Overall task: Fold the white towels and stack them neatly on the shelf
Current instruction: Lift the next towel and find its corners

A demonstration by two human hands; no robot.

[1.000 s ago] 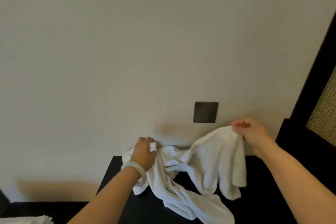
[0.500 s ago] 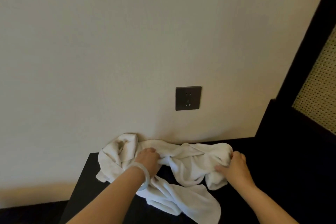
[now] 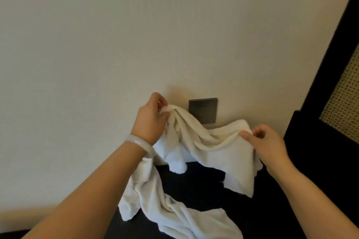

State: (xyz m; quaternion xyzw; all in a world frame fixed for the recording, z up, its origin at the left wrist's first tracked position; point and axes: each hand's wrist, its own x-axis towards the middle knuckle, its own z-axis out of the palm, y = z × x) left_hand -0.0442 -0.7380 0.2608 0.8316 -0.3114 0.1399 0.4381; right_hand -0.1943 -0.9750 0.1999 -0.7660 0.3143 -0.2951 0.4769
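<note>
Towel (image 3: 204,141), white, was held up off the dark table (image 3: 204,186) between both hands, in front of the pale wall (image 3: 136,35). The left hand (image 3: 150,120) was the higher one. Its fingers (image 3: 161,101) were curled in and pinched a bunched corner of the cloth, just beside the upper left corner of a dark grey socket plate (image 3: 204,108) on the wall. The right hand (image 3: 266,141) sat lower and to the right. Its thumb and curled fingers pinched the towel's upper edge, with the thumb lying on the near face of the cloth. Between the two hands the towel sagged in loose folds and covered the lower left part of the socket plate. One fold hung down below the left hand, its rounded end just above the table's back edge. A flat flap hung below the right hand over the table, its lower corner clear of the surface. A further white length ran under the left forearm, down onto the table and off the bottom edge of the view, crumpled. Whether that length was the same towel or a second one could not be told. A pale translucent bangle (image 3: 139,144) sat on the left wrist. To the right stood a dark frame (image 3: 326,103) with a perforated woven panel (image 3: 343,91), and its lower dark part was near the right hand.
</note>
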